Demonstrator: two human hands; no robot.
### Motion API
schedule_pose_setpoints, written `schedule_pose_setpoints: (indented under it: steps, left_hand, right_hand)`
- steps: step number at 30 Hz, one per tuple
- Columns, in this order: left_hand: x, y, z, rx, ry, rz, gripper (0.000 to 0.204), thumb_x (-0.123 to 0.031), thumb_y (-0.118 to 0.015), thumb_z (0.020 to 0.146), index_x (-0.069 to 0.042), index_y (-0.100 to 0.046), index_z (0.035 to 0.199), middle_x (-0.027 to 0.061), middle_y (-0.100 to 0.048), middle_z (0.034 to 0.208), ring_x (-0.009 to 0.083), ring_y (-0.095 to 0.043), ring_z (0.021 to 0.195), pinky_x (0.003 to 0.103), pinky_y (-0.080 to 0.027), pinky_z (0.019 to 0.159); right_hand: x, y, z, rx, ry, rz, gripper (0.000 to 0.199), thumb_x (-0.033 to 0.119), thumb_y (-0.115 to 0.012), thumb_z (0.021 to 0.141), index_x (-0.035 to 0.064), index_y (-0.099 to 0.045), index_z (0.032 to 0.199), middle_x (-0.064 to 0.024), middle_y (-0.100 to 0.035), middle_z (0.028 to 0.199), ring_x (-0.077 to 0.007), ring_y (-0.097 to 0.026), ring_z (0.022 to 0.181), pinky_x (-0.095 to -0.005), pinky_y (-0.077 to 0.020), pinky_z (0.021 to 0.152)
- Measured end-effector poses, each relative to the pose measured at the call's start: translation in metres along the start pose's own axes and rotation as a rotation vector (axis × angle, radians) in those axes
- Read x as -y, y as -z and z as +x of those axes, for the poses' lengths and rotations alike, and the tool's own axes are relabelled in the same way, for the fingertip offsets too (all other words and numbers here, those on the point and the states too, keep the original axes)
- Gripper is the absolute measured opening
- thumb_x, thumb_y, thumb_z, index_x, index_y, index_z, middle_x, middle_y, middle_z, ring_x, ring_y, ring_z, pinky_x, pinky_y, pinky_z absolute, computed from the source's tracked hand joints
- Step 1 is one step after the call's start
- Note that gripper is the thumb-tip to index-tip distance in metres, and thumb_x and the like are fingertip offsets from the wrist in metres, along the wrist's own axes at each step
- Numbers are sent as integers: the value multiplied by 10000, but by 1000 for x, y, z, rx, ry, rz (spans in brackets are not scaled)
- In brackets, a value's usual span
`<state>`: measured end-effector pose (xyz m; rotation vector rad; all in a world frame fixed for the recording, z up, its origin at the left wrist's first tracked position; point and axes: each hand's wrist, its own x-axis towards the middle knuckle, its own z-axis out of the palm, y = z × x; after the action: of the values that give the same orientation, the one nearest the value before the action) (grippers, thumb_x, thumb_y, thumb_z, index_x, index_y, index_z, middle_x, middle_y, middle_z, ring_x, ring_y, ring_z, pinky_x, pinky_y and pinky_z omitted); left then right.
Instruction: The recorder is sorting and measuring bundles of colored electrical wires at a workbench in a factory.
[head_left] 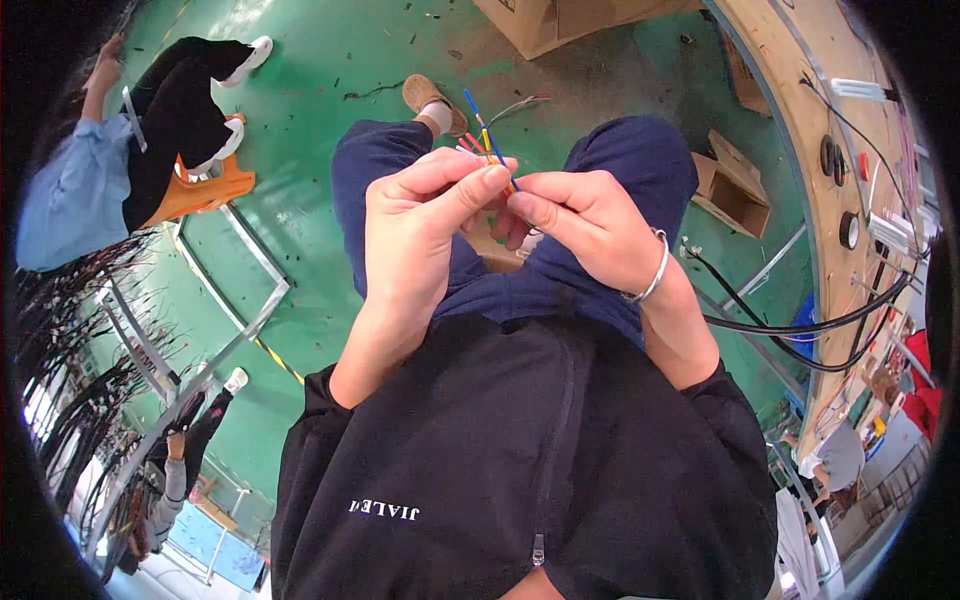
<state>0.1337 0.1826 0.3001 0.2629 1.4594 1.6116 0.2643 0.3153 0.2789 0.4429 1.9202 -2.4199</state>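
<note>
As the head view looks down, the left hand pinches a bundle of thin coloured wires between thumb and fingers, grip closed on it. Right hand meets it from the other side, grip also closed on the wires; exact finger contact partly hidden. Bundle sits over the gap between the legs of the navy trousers, blue, yellow, red and pale ends fanning out past the fingertips. Metal bangle on right wrist, black jacket on the torso. Tan clog on green floor. Wooden counter curves along the right, black roll on it, thick black cable near its edge. Small cardboard box beside it. Far left: co-worker in light blue shirt, orange stool, metal frame.
</note>
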Motion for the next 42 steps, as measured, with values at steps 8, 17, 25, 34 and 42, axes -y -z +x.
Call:
schedule_pose_setpoints:
  steps: [8, 17, 25, 34, 42]
  left_hand:
    - [6, 0, 2, 22, -52, 13, 149, -105, -717, 859, 12, -731, 951, 4, -652, 805, 40, -482, 638, 191, -357, 577]
    - [8, -4, 4, -21, -61, -6, 136, -74, -702, 862, 18, -726, 960, 2, -664, 835, 38, -511, 664, 191, -364, 586]
    - [12, -6, 10, -71, -87, -144, 110, -40, -696, 867, 36, -718, 943, 34, -655, 839, 95, -591, 760, 223, -442, 690]
    - [-16, -12, 23, 255, 66, -95, 205, -103, -664, 902, 42, -690, 1045, 30, -673, 909, 95, -590, 803, 234, -446, 706]
    - [-15, -17, 73, 363, 68, 72, 198, -90, -646, 901, 43, -671, 1045, 80, -671, 991, 150, -628, 832, 279, -505, 754]
  right_hand:
    - [-1, 6, 1, 48, -10, -39, 252, 152, -517, 1006, -63, -647, 990, -71, -676, 857, -133, -631, 807, -280, -512, 755]
    - [-1, -11, 2, -99, -7, 94, 230, 143, -512, 1007, -51, -634, 1029, -37, -642, 821, -101, -599, 762, -252, -495, 706]
    - [0, -14, 8, -216, 41, 38, 213, 178, -536, 1003, -4, -641, 968, 35, -536, 716, -28, -447, 603, -192, -334, 521]
    - [24, 11, -6, -116, -4, 383, 281, 250, -526, 1004, 30, -644, 876, 44, -531, 660, -19, -431, 552, -186, -291, 480]
    - [8, 23, 8, -270, 53, 430, 231, 205, -535, 994, 40, -633, 866, 39, -529, 663, -33, -426, 539, -203, -310, 473]
